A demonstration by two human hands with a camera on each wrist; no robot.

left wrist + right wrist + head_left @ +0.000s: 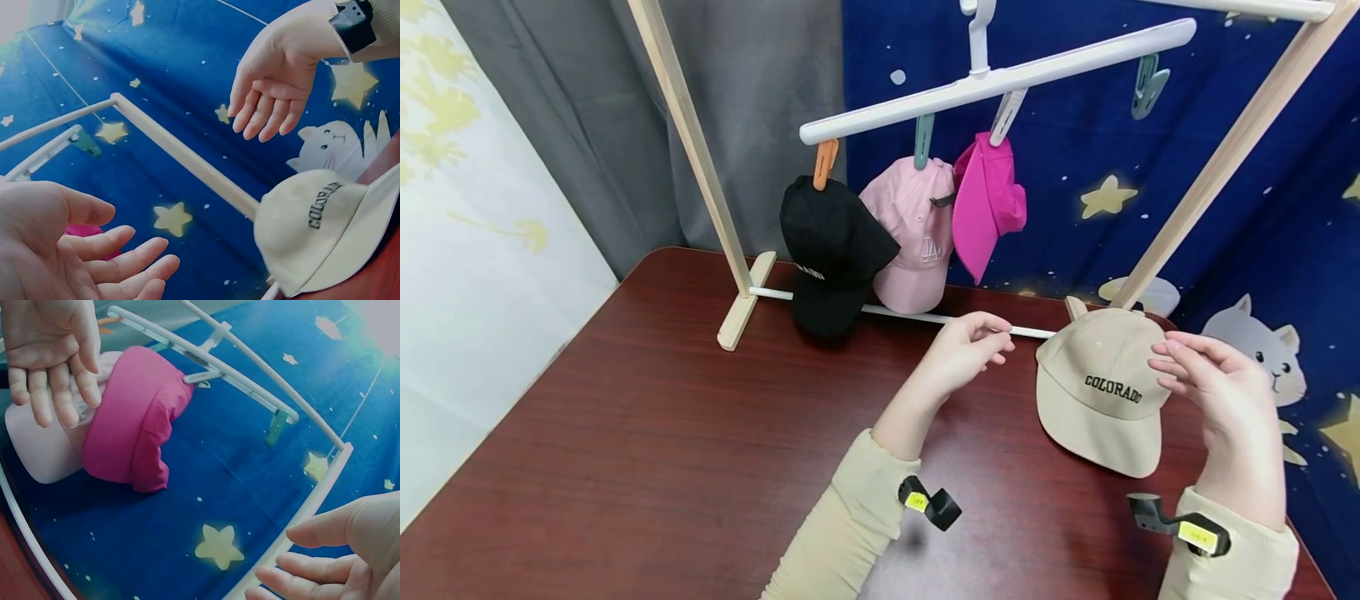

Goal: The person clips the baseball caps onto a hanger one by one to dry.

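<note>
A beige cap [1101, 375] lettered COLORADO sits on the table at the right, brim toward the front. My right hand [1221, 392] is raised beside its right side, fingers loosely extended and holding nothing. To the cap's left, my left hand [966, 350] hovers with relaxed fingers, also holding nothing. From a white hanger [917, 98] hang a black cap [827, 250] on an orange clip [825, 164], a pink cap [913, 225] on a green clip [923, 140], and a magenta visor-brimmed hat [988, 200] on a white clip [1007, 117]. A green clip [1148, 87] at the right end holds nothing.
A wooden rack with a left post [692, 150], a right post [1232, 150] and a low white bar [917, 316] stands at the table's back. Behind it hang a grey curtain [752, 75] and a blue star-patterned cloth [1075, 150]. The table [647, 450] is dark red-brown.
</note>
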